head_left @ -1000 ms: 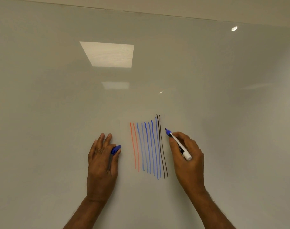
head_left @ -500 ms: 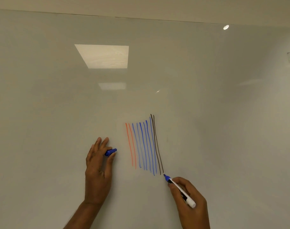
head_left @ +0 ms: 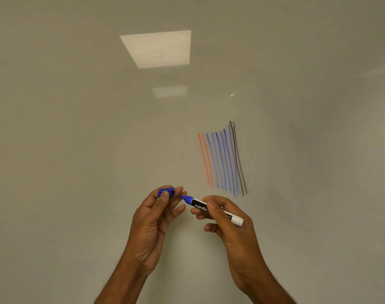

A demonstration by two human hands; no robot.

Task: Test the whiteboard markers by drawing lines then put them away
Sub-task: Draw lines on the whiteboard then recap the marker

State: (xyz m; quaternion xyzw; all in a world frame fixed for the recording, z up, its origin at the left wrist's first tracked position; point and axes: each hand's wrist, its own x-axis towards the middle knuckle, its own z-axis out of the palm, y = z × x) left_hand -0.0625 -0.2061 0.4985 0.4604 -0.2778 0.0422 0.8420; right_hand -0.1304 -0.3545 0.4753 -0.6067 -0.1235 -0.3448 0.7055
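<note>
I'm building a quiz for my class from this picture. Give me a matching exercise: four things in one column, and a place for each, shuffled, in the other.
Things:
1. blue cap
2. blue marker
3. orange lines
4. black lines

Places:
A. far right of the drawn set on the whiteboard
B. pinched in the left hand
C. far left of the drawn set
D. held in the right hand

Pairs: 1-B, 2-D, 3-C, 4-A.
</note>
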